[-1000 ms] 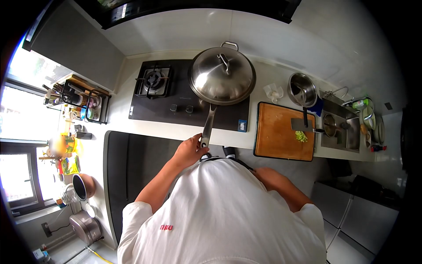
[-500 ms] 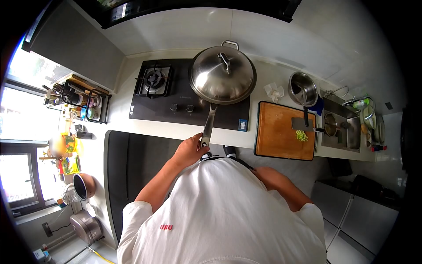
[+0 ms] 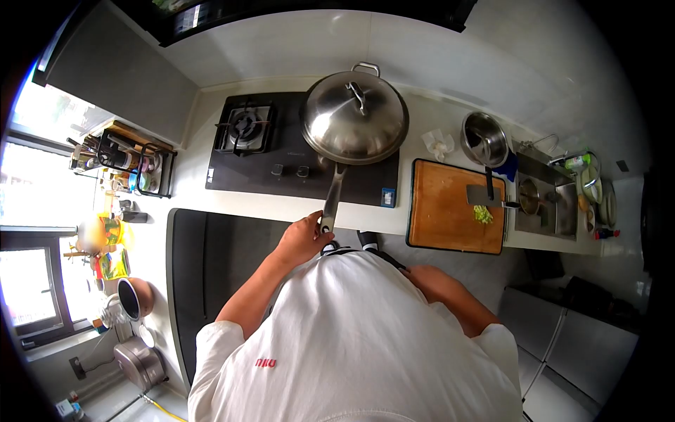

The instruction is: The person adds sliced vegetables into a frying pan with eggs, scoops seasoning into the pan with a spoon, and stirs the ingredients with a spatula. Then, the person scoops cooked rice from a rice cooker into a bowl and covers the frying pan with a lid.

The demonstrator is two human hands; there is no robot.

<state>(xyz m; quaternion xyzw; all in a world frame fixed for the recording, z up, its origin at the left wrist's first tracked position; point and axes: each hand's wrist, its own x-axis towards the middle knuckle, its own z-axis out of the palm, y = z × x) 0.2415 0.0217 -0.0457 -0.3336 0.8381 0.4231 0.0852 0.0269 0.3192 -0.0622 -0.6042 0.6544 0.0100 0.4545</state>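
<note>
My left hand is closed round the end of the long metal handle of a wok. A domed steel lid covers the wok, so its contents are hidden. The wok stands on the right side of the black gas hob. Down by my right hip is my right hand, against the white shirt; its fingers are hidden.
To the right, a wooden cutting board bears a cleaver and chopped light-green pieces. Behind it are a steel pot and crumpled white paper. The sink lies farther right. A bare burner is on the left.
</note>
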